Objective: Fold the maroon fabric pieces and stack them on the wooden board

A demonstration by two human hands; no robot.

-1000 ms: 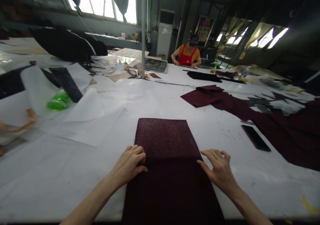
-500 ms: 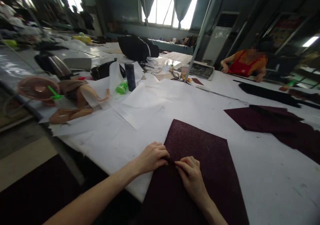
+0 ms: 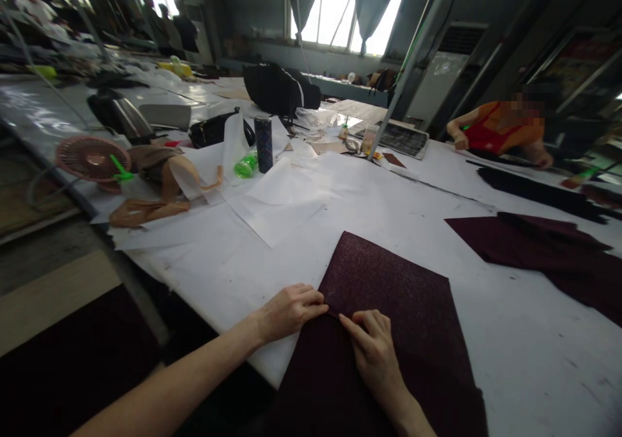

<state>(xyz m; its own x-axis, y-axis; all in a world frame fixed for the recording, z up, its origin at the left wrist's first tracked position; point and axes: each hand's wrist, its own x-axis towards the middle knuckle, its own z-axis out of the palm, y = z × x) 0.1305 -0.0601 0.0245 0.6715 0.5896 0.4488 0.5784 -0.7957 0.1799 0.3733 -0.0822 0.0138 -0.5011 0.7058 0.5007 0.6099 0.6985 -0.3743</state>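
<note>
A dark maroon fabric piece (image 3: pixel 393 288) lies flat on the white table (image 3: pixel 369 210) and hangs over its near edge. My left hand (image 3: pixel 290 308) sits at the fabric's left edge with its fingers curled and pinched on that edge. My right hand (image 3: pixel 372 351) rests on the fabric just beside it, with the forefinger and thumb reaching to the same spot on the edge and the other fingers bent. The two hands nearly touch.
White paper sheets (image 3: pixel 282 197), a green bottle (image 3: pixel 246 165), a dark tumbler (image 3: pixel 264 144), a pink fan (image 3: pixel 92 159) and tan cloth (image 3: pixel 146 211) lie to the left. More maroon fabric (image 3: pixel 534 242) lies right. A slanted pole (image 3: pixel 413 61) stands behind. A person in orange (image 3: pixel 500 129) works across the table.
My view has swung to the left. My right hand has crossed from the fabric's right edge to its left edge, beside my left hand. The fabric stays flat.
</note>
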